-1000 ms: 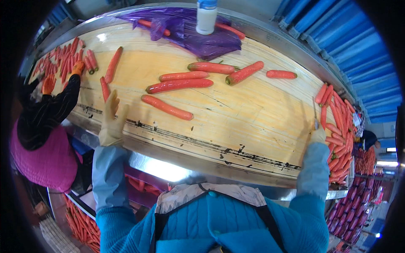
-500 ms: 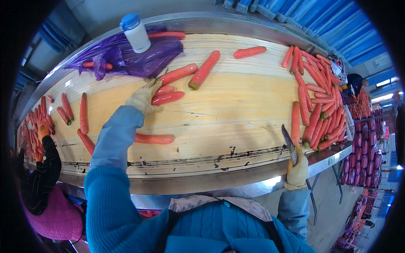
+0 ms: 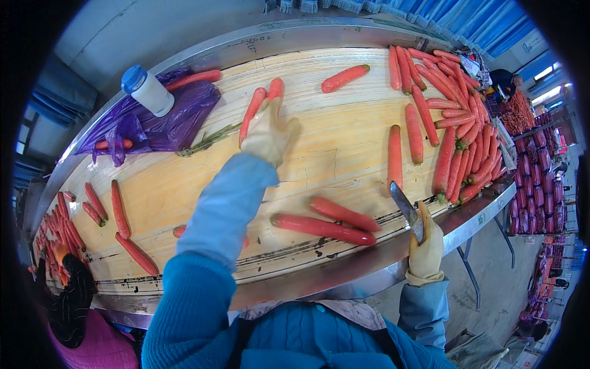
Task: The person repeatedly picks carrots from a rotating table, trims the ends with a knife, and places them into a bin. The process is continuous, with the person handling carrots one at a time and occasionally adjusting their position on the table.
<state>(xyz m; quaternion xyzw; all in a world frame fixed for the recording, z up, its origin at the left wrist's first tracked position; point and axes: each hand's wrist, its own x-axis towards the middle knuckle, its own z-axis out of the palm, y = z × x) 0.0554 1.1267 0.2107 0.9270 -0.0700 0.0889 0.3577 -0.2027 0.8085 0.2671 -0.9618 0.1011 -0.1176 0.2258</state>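
Your gloved left hand (image 3: pixel 268 134) lies over the lower parts of two carrots (image 3: pixel 252 109) on the far middle of the wooden table (image 3: pixel 319 160), its fingers partly hidden, so I cannot tell whether they are clamped on either. Your gloved right hand (image 3: pixel 425 249) has its fingers closed around a knife (image 3: pixel 403 204), blade pointing away from you, at the near edge beside the pile of carrots (image 3: pixel 468 138). Left of your left hand, a white bottle (image 3: pixel 152 97) with a blue cap stands on purple plastic (image 3: pixel 193 109).
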